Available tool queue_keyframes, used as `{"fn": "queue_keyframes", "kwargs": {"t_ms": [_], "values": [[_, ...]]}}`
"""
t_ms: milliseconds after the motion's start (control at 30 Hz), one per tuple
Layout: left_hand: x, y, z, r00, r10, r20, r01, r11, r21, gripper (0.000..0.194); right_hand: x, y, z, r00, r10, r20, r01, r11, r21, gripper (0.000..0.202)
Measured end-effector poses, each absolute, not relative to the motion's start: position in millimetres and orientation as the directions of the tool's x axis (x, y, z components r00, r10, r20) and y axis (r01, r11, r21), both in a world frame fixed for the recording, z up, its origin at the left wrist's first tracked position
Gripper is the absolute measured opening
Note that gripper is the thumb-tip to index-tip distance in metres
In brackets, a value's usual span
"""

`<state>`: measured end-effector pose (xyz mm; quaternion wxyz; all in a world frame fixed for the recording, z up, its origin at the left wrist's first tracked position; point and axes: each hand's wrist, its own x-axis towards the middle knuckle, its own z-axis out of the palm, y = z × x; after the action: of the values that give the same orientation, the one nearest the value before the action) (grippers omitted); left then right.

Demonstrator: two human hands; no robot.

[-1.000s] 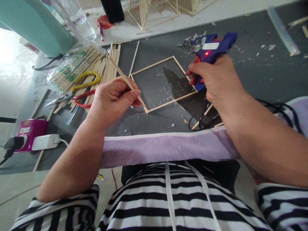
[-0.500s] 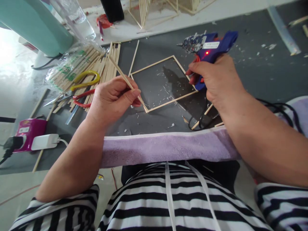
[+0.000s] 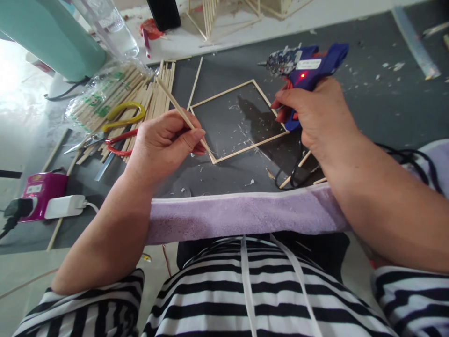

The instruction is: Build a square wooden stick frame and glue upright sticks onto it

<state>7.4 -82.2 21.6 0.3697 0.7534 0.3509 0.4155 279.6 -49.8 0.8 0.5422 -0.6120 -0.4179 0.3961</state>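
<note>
Between the thumb and fingers of my left hand [image 3: 171,142] is a thin wooden stick [image 3: 174,101]. It leans up and to the left, its lower end at the near corner of a four-sided stick frame [image 3: 224,96] lying flat. My right hand [image 3: 315,110] grips a blue hot glue gun [image 3: 308,70] by its handle, with a red light showing. The gun's nozzle points left, above the table beyond the frame's far right corner. Another loose stick [image 3: 195,84] lies by the frame's left corner.
Left of the frame are a bundle of sticks [image 3: 154,100], a bag of sticks [image 3: 101,96] and red-and-yellow-handled scissors [image 3: 121,152]. A purple power adapter [image 3: 44,187] sits at the left. A green bottle [image 3: 59,37] stands behind. A black cable [image 3: 298,173] lies near my right arm.
</note>
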Motion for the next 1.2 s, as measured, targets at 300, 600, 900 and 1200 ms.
{"fn": "queue_keyframes", "kwargs": {"t_ms": [300,600,900,1200], "values": [[6.6,-81.2,18.7,0.418,0.809,0.413,0.195,-0.524,0.829,0.007,282.0,-49.8,-5.6,0.313,0.949,0.029,0.083,0.003,-0.997,0.018],[8.8,-84.0,21.0,0.402,0.839,0.367,0.220,-0.478,0.851,0.015,283.2,-51.7,1.6,0.386,0.884,0.263,0.001,0.285,-0.959,0.014],[13.4,-86.8,25.6,0.392,0.838,0.379,0.222,-0.486,0.845,0.013,309.2,-110.8,46.0,-0.184,0.922,0.342,0.203,0.376,-0.904,0.019],[13.5,-92.0,36.2,0.390,0.873,0.292,0.375,-0.440,0.816,0.015,272.0,-116.3,39.3,-0.831,0.549,0.085,0.431,0.734,-0.525,0.005]]}}
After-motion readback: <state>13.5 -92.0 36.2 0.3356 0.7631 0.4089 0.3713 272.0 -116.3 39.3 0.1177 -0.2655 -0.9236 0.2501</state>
